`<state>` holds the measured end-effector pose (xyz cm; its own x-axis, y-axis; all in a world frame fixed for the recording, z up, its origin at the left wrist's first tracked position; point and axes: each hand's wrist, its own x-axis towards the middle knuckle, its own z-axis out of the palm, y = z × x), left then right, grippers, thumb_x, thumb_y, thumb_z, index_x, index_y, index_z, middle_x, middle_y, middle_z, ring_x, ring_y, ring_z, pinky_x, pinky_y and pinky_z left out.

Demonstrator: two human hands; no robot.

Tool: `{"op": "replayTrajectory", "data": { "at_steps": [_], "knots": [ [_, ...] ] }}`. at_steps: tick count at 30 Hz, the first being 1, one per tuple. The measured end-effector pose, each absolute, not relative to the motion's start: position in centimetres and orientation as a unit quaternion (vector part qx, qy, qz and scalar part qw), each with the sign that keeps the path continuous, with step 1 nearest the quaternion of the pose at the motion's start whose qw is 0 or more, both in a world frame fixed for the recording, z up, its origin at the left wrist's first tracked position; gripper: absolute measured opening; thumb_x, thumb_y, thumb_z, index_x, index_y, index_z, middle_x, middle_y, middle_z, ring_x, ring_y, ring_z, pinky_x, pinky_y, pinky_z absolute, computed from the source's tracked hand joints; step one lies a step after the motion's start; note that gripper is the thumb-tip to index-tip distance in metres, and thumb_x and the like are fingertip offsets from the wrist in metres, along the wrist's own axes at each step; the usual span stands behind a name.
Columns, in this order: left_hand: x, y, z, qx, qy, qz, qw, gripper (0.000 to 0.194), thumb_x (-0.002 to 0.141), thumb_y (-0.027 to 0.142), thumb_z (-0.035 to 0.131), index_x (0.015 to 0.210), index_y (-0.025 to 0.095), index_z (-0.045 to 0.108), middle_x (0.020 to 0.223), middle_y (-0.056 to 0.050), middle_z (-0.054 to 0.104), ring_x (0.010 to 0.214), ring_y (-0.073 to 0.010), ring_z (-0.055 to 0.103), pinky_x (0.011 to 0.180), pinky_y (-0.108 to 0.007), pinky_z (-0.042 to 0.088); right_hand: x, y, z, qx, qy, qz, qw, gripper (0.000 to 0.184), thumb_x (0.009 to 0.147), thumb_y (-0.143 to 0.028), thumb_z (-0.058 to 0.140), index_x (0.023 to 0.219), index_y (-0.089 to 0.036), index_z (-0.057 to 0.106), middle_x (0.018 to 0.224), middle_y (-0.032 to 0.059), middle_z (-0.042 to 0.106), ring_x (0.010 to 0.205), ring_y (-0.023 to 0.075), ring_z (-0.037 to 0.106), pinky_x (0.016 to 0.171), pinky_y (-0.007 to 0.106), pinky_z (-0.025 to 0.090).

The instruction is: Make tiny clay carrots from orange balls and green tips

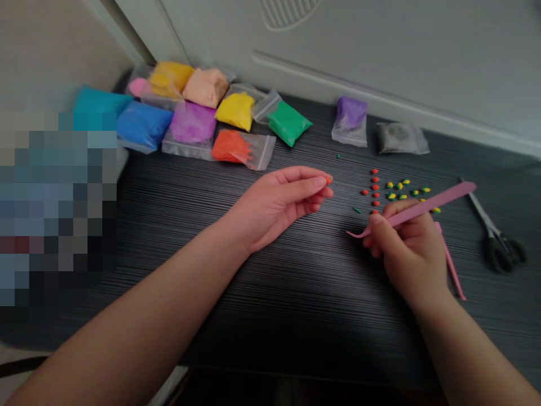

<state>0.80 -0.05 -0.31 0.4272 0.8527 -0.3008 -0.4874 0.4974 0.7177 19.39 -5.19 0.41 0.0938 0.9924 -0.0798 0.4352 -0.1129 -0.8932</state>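
Observation:
Between thumb and fingertips, my left hand (287, 200) pinches a small orange-red clay piece (328, 179), mostly hidden by the fingers. My right hand (408, 248) is closed around a pink clay modelling tool (426, 208); its thin curved tip points left, close to the tabletop. A tiny dark green speck lies by that tip. Beyond the right hand sit a column of small red clay pieces (375, 187) and several yellow-and-green clay pieces (399, 186), some partly covered by the tool. A thin green clay strip (357, 210) lies between the two hands.
Bags of coloured clay line the back, among them orange (232, 146), green (289, 123), blue (143, 124), purple (351, 113) and grey (401, 138). Another pink tool (452, 265) lies beside my right hand, with black-handled scissors (499, 248) farther right. A pale panel stands behind the dark table (270, 304).

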Motion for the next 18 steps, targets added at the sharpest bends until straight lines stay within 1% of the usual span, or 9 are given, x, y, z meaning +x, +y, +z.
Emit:
{"op": "replayTrajectory", "data": {
  "at_steps": [4,7,12,14,16,18],
  "knots": [
    [0.8,0.0,-0.4,0.274,0.327,0.42,0.801,0.01,0.074,0.017,0.057,0.08,0.014,0.063,0.075,-0.001,0.063,0.07,-0.0066,0.057,0.068,-0.019,0.044,19.5,-4.8,0.8,-0.629,-0.524,0.442,0.367,0.016,0.077,-0.032,0.055,0.074,-0.021,0.043,0.053,-0.0044,0.054,0.04,0.0076,0.044,0.038,0.02,0.033],
    [0.8,0.0,-0.4,0.272,0.326,0.419,0.803,0.01,0.073,0.019,0.058,0.08,0.014,0.063,0.074,-0.001,0.063,0.07,-0.0065,0.057,0.068,-0.019,0.043,19.6,-4.3,1.0,-0.611,-0.503,0.482,0.376,0.016,0.077,-0.028,0.057,0.071,-0.02,0.045,0.054,-0.0042,0.054,0.041,0.0065,0.043,0.039,0.019,0.031],
    [0.8,0.0,-0.6,0.273,0.312,0.42,0.807,0.01,0.073,0.019,0.059,0.08,0.013,0.063,0.075,-0.001,0.063,0.069,-0.0063,0.056,0.068,-0.019,0.043,19.5,-3.8,1.1,-0.573,-0.473,0.538,0.398,0.005,0.079,-0.024,0.054,0.079,-0.02,0.051,0.053,-0.0044,0.049,0.043,0.0054,0.04,0.039,0.018,0.025],
    [0.7,0.0,-0.7,0.276,0.3,0.422,0.81,0.01,0.073,0.019,0.059,0.08,0.013,0.063,0.075,-0.002,0.063,0.07,-0.0062,0.056,0.068,-0.019,0.042,19.7,-3.8,1.2,-0.549,-0.488,0.549,0.398,0.006,0.08,-0.024,0.053,0.078,-0.019,0.055,0.054,-0.0034,0.047,0.047,0.0057,0.041,0.042,0.019,0.027],
    [0.7,0.0,-0.8,0.278,0.291,0.424,0.811,0.01,0.073,0.018,0.059,0.081,0.013,0.062,0.076,-0.002,0.063,0.071,-0.0063,0.056,0.068,-0.019,0.042,20.0,-3.9,1.5,-0.528,-0.507,0.547,0.406,0.009,0.08,-0.023,0.053,0.075,-0.018,0.057,0.058,-0.0019,0.049,0.052,0.0068,0.044,0.047,0.021,0.031],
    [0.7,0.0,-0.9,0.279,0.29,0.424,0.811,0.01,0.073,0.018,0.059,0.081,0.013,0.062,0.076,-0.002,0.063,0.071,-0.0065,0.056,0.068,-0.02,0.042,20.2,-4.0,1.9,-0.514,-0.515,0.539,0.424,0.008,0.08,-0.022,0.052,0.077,-0.018,0.059,0.058,-0.0016,0.049,0.053,0.0072,0.044,0.048,0.022,0.032]
  ]
}}
